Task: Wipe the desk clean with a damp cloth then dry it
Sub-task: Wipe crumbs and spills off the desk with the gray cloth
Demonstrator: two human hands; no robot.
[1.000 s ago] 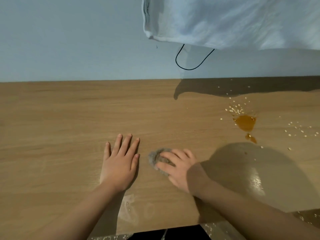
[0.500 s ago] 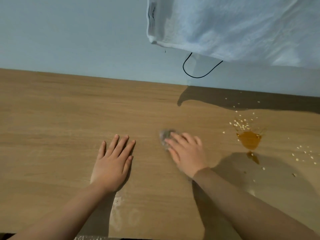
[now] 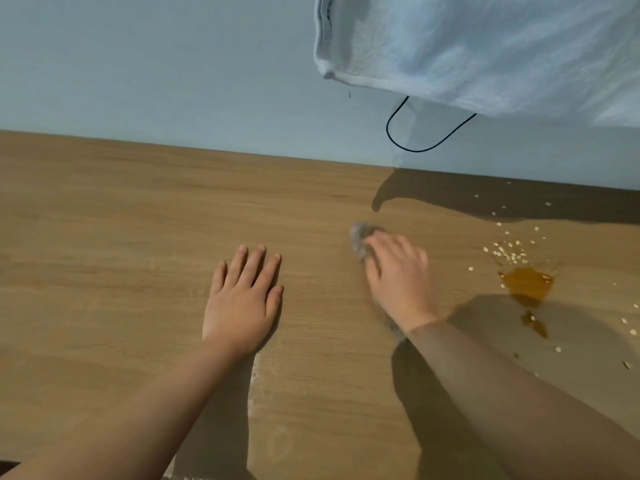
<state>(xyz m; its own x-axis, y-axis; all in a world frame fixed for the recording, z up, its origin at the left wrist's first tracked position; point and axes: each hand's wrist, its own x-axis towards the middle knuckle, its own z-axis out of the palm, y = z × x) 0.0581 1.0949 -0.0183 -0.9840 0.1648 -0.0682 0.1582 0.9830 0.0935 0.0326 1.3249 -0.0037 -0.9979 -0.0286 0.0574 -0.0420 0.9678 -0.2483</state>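
A wooden desk fills the view. My right hand presses flat on a small grey cloth, which pokes out past the fingertips and is mostly hidden under the palm. My left hand lies flat on the desk, fingers spread, holding nothing, a hand's width left of the cloth. An amber liquid spill sits to the right of my right hand, with pale crumbs scattered around it. A faint wet streak shows near my left wrist.
A pale blue wall stands right behind the desk. A light blue towel hangs at the upper right, with a black cord loop under it. More crumbs lie at the far right.
My right hand has slid the cloth away from me toward the wall. The left hand has stayed flat in place. The view has tilted, and the desk's front edge is now mostly out of view.
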